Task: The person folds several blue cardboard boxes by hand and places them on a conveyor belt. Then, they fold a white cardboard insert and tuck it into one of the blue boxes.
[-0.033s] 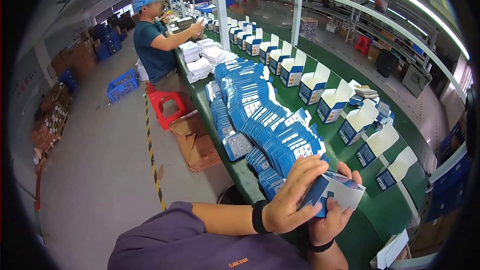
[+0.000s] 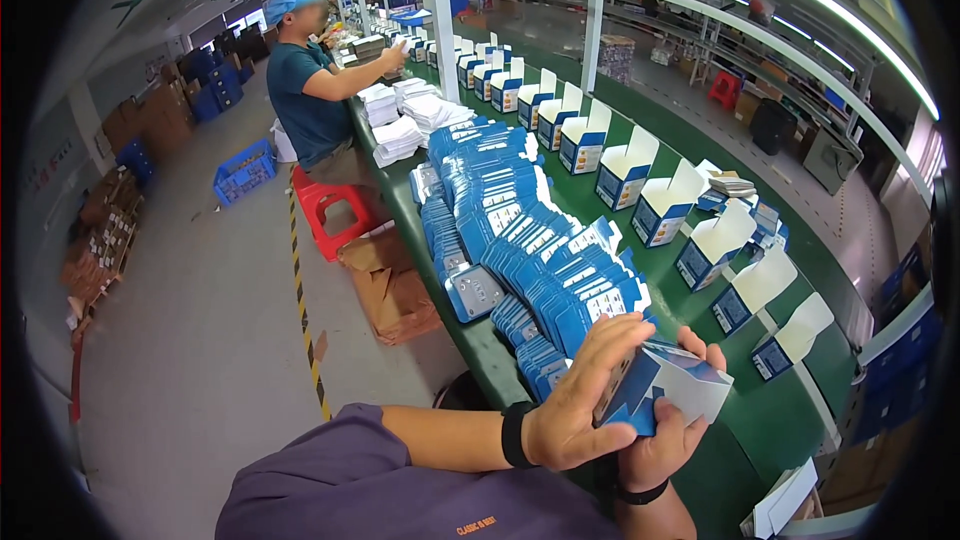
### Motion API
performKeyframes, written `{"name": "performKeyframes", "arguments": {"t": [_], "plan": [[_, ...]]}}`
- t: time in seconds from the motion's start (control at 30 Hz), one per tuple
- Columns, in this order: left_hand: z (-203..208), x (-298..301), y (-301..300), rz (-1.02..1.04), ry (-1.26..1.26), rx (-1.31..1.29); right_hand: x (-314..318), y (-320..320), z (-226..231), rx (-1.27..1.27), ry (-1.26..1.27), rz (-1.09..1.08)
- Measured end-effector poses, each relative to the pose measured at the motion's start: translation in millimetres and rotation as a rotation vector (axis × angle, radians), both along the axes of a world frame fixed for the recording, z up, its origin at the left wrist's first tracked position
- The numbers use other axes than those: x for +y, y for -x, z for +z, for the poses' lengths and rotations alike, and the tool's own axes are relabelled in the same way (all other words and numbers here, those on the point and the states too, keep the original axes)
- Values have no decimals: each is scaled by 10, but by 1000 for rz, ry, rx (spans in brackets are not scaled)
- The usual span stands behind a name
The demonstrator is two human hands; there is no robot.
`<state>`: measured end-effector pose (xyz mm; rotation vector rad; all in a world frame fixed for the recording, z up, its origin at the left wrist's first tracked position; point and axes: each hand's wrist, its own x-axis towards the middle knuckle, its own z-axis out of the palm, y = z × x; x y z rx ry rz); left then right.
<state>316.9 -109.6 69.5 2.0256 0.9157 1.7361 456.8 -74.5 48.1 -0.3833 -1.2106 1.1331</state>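
Note:
A small blue and white carton (image 2: 672, 387) is tilted in front of me, its white flap side toward me. My right hand (image 2: 665, 440) grips it from below and behind, thumb pressed on the near face and fingertips over the far edge. My left hand (image 2: 585, 395) lies along the carton's left side with fingers stretched out. Its thumb points toward the lower corner, apart from the fingers. Just beyond my left hand, a long stack of flat blue carton blanks (image 2: 560, 270) covers the bench. What is inside the carton cannot be seen.
Cartons with raised white flaps (image 2: 660, 210) stand in a row on the green bench (image 2: 740, 430). White paper stacks (image 2: 400, 135) lie farther off, beside a person in a blue cap (image 2: 305, 90). A red stool (image 2: 330, 215) and brown paper bag (image 2: 390, 285) stand left of the bench.
My left thumb has drawn back slightly from the carton, and the left fingers lie a little straighter. The carton and right hand have barely shifted.

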Motion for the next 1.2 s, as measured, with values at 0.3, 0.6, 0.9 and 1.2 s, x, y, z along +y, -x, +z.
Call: {"name": "performKeyframes", "arguments": {"t": [0.3,0.6,0.9,1.2], "plan": [[-93,-12,4,-116,316,-499,-57,71,245,202,65,209],[14,34,35,65,4,-93,7,-26,16,-161,-167,-60],[278,74,147,29,129,311,152,-95,204,65,246,136],[93,161,130,154,-101,365,138,-162,70,-323,27,42]]}}
